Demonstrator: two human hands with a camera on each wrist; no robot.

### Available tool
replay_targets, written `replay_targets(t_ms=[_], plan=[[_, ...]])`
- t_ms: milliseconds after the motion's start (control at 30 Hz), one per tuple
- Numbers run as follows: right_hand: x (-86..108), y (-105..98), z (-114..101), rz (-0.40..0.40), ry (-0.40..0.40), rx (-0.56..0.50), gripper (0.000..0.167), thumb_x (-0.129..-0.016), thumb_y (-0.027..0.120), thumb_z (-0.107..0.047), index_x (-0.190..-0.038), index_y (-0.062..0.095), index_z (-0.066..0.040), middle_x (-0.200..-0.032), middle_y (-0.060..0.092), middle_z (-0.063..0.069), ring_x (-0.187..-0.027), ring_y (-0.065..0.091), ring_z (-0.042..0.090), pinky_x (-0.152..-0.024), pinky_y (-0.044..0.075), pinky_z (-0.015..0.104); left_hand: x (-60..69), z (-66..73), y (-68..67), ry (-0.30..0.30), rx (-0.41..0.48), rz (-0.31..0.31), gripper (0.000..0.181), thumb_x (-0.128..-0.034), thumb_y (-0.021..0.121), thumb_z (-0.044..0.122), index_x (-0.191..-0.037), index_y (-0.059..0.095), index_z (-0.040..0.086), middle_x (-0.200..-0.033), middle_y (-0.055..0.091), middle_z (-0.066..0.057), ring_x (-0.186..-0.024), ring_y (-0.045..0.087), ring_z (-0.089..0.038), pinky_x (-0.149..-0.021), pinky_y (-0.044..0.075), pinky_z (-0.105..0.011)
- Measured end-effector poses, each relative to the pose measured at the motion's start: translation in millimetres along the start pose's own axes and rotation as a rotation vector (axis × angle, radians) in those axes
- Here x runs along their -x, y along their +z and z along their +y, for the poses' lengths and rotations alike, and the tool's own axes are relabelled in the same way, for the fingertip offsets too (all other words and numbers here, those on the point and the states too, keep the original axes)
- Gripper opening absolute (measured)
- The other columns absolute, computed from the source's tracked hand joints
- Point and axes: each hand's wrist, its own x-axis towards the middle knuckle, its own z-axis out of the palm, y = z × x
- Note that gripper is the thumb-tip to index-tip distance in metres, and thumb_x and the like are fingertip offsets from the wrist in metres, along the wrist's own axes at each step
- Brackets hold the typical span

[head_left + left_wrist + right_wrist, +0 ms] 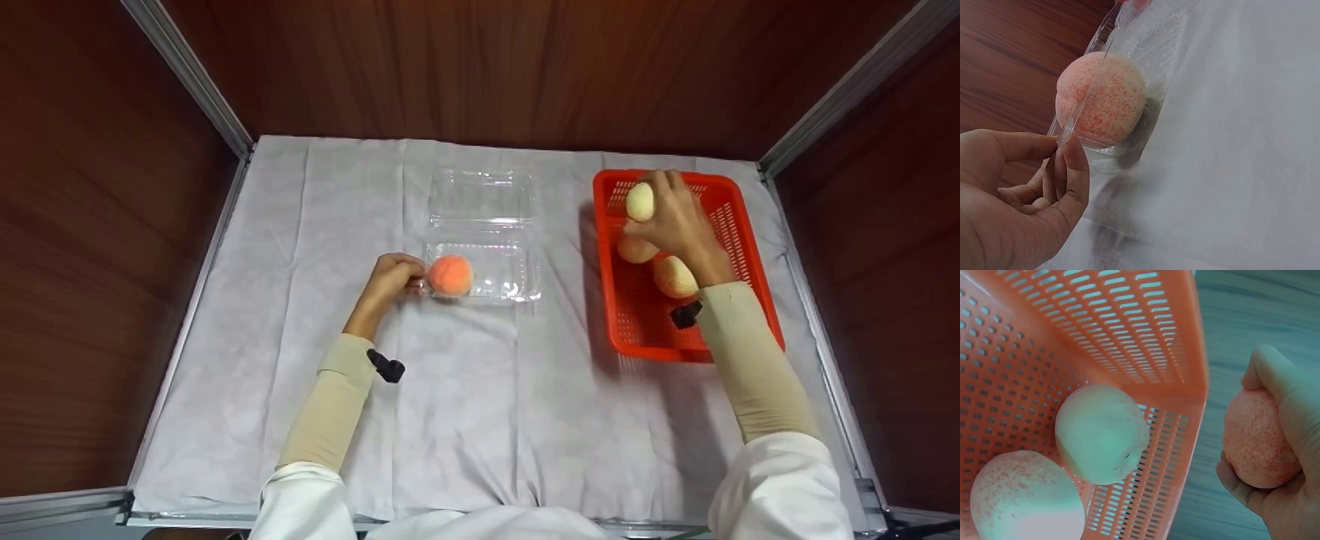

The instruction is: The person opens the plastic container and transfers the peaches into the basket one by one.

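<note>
With thumb and fingertips, my left hand (395,277) pinches the left rim of a clear plastic clamshell box (491,281). One orange-pink peach (451,275) lies in the box's near half, right beside that hand; the left wrist view shows the same peach (1100,98) behind the pinched rim (1069,125). My right hand (675,214) grips a pale yellow peach (640,202) above the red basket (613,330). In the right wrist view the fingers curl round this peach (1261,439). Two more peaches, one (637,249) partly under the hand and another (676,277) nearer, sit in the basket.
The box's lid (480,196) lies folded back, away from me. A white cloth (465,405) covers the table. Dark wood panels (487,75) with metal rails enclose it at the back and both sides. The basket's perforated walls (1129,332) rise around its peaches.
</note>
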Motion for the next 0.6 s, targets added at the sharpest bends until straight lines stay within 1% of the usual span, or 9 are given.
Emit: replay_targets(t_ms=[133, 367, 600], plan=[[-0.7, -1, 4, -0.006, 0.02, -0.002, 0.067, -0.082, 0.085, -0.013, -0.138, 0.051, 0.001, -0.128, 0.052, 0.027, -0.106, 0.056, 0.044, -0.088, 0.051, 0.062, -0.5, 0.6, -0.3, 0.006, 0.004, 0.0, 0.015, -0.0947, 0.06, -0.002, -0.108, 0.067, -0.007, -0.074, 0.063, 0.0, -0.06, 0.061, -0.008, -0.058, 0.058, -0.021], [-0.7, -2, 11, -0.019, 0.053, -0.006, 0.069, -0.083, 0.085, -0.015, -0.14, 0.049, 0.0, -0.131, 0.051, 0.027, -0.107, 0.056, 0.047, -0.092, 0.049, 0.065, -0.1, 0.5, -1.3, -0.006, -0.002, -0.005, 0.018, -0.095, 0.06, -0.002, -0.11, 0.067, -0.009, -0.074, 0.063, 0.0, -0.062, 0.062, -0.01, -0.062, 0.06, -0.024], [0.1, -3, 16, -0.031, 0.094, -0.011, 0.07, -0.085, 0.084, -0.016, -0.142, 0.047, -0.002, -0.136, 0.048, 0.026, -0.108, 0.054, 0.046, -0.089, 0.051, 0.065, -0.8, 0.3, -1.5, -0.008, 0.0, -0.003, 0.016, -0.096, 0.06, -0.002, -0.109, 0.067, -0.007, -0.073, 0.064, 0.0, -0.06, 0.062, -0.008, -0.059, 0.059, -0.023]])
